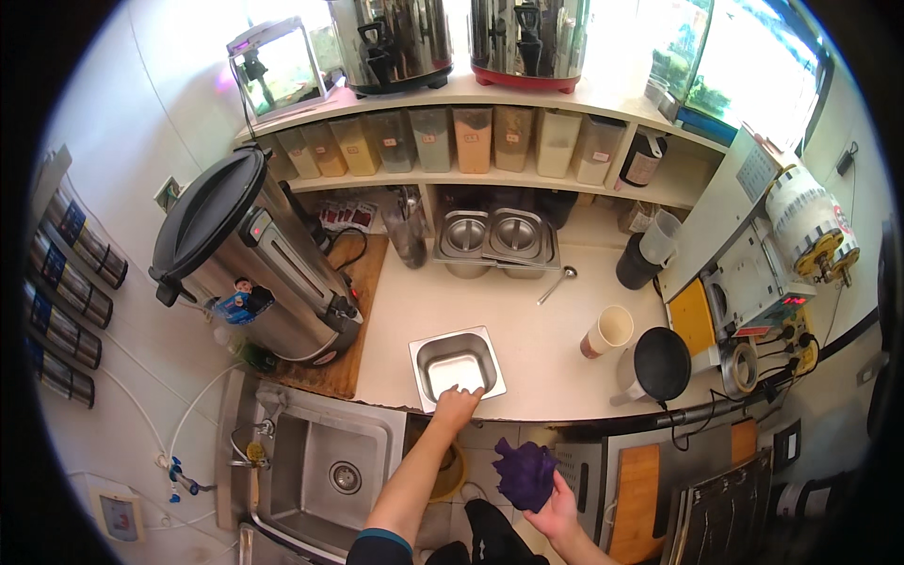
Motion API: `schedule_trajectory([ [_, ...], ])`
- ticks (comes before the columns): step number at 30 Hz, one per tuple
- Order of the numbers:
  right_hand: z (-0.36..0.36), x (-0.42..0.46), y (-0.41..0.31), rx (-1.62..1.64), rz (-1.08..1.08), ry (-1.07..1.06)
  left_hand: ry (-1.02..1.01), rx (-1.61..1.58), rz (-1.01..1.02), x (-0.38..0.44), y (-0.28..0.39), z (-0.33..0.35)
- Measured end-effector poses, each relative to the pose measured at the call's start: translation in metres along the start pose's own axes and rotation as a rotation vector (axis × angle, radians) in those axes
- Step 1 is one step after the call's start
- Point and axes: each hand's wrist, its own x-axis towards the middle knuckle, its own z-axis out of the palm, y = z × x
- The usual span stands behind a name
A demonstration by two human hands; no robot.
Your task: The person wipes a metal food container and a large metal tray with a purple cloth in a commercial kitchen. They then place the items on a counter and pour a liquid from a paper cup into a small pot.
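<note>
My left hand [458, 408] grips the front rim of a square stainless steel food pan [494, 351], which stands near the front edge of the white counter [395, 296]. The pan looks empty. Its underside is hidden. Lower right, in front of the counter, my right hand [554, 510] holds a crumpled purple cloth [525, 473], its thumb over the cloth's edge and its other fingers mostly hidden. Right of the pan stand a paper cup [611, 327] and a pitcher with a black top [661, 364]. A steel spoon [556, 284] lies farther back.
A large steel urn [282, 282] stands on a wooden board at left, above a steel sink [311, 466]. Lidded steel pans [520, 236] sit at the counter's back, under a shelf of plastic containers [472, 139]. At right are a sealing machine [752, 275] and black cables [706, 424].
</note>
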Motion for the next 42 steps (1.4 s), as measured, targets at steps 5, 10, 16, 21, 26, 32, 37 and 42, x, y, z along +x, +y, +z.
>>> schedule_trajectory([
  [5, 0.03, -0.001, 0.003, -0.053, -0.005, -0.175, 0.065, 0.066, -0.128, -0.009, 0.001, -0.013],
  [10, 0.073, -0.003, 0.015, -0.041, 0.056, -0.326, 0.394, -0.577, -0.291, -0.061, 0.021, -0.061],
  [16, 0.11, -0.01, 0.071, -0.2, 0.225, -0.461, 0.477, -1.266, -0.749, -0.22, 0.059, -0.103],
  [21, 0.111, -0.01, 0.159, -0.679, 0.291, -0.693, 0.554, -1.245, -1.034, -0.379, 0.099, -0.07],
  [26, 0.107, -0.028, 0.261, -1.275, 0.163, -0.912, 0.83, -1.183, -1.341, -0.51, 0.148, -0.068],
  [32, 0.075, -0.096, 0.398, -1.01, 0.628, -0.698, 1.124, -1.173, -1.494, -0.63, 0.19, -0.073],
  [37, 0.035, -0.167, 0.495, -1.046, 0.989, -0.488, 1.442, -1.27, -1.462, -0.705, 0.186, -0.107],
  [42, -0.013, -0.207, 0.543, -1.132, 1.058, -0.503, 1.542, -1.403, -1.54, -0.76, 0.185, -0.109],
])
